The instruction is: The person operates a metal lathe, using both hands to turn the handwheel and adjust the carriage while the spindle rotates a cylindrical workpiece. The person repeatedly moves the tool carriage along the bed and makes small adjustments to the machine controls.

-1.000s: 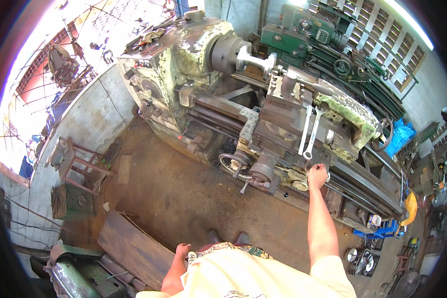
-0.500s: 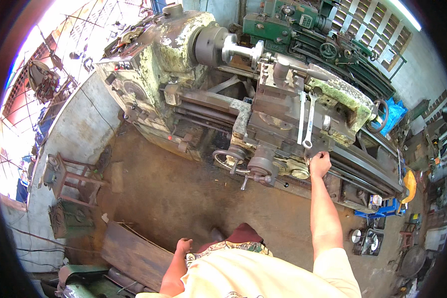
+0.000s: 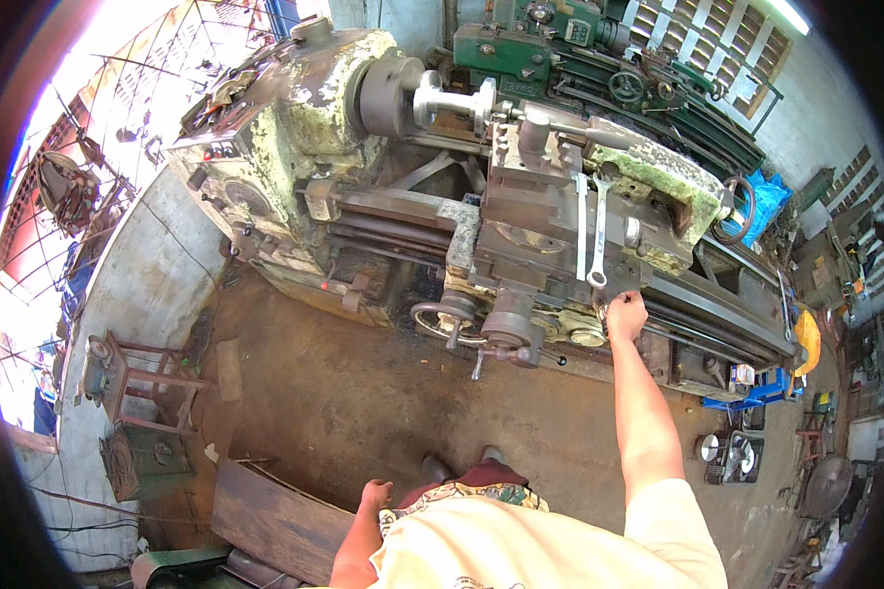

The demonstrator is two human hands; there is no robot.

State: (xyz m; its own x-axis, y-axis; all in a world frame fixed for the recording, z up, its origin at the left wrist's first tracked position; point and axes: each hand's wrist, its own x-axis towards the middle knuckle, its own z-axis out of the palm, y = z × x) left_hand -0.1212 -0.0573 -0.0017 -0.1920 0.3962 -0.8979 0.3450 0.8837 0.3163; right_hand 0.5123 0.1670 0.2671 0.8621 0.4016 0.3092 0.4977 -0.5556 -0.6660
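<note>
My right arm reaches forward to the worn metal lathe (image 3: pixel 535 250). At the end of it, my right hand (image 3: pixel 627 314) is closed in a fist at the front of the lathe's carriage, beside a round plate (image 3: pixel 587 337). What the fist grips is hidden by its fingers. Just beyond it, a combination wrench (image 3: pixel 599 236) and a flat steel bar (image 3: pixel 581 228) lie side by side on the carriage. Low by my body, my left hand (image 3: pixel 376 493) hangs with its fingers curled in and nothing visible in them. A flanged metal workpiece (image 3: pixel 457 102) sits in the chuck (image 3: pixel 391 95).
Handwheels and levers (image 3: pixel 452 319) stick out from the carriage front. A green lathe (image 3: pixel 506 59) stands behind. To the left are a stool frame (image 3: pixel 152 373) and a green metal box (image 3: pixel 147 461); a wooden board (image 3: pixel 270 515) lies near me. A black crate (image 3: pixel 735 456) sits at right.
The view has shifted, so the lathe sits slightly further left. My right fist stays at the carriage front, now turned more knuckles-up. Both my shoes now show below.
</note>
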